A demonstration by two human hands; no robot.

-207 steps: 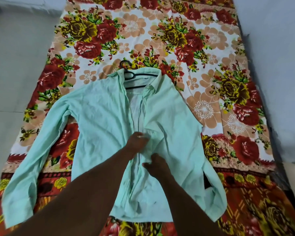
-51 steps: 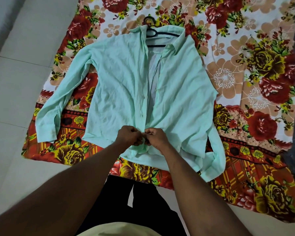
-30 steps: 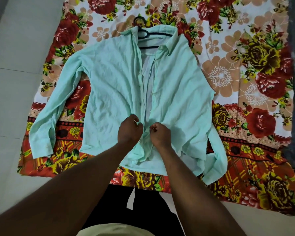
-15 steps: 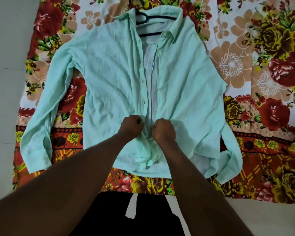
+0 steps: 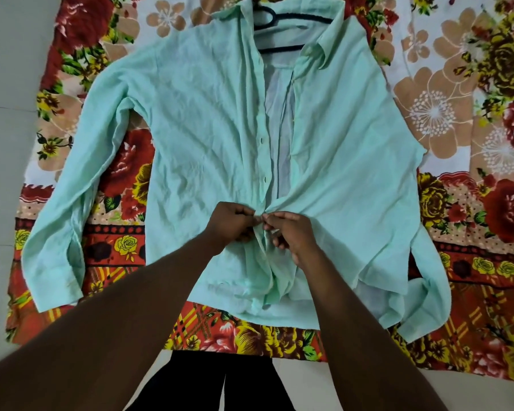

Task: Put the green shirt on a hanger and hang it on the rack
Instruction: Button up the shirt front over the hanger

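Left hand (image 5: pixel 230 222) and right hand (image 5: pixel 290 234) have met, pinching front edges of green shirt (image 5: pixel 205 114)

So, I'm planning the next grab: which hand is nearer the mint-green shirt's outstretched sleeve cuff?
Left. The left hand pinches the green shirt on the side of its outstretched cuff; the right hand pinches beside it, farther off.

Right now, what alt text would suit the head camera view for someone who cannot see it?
Two bare hands, the left hand and the right hand, pinch the front edges of a green shirt together low down. The shirt lies flat on a floral sheet, a dark hanger inside its collar.
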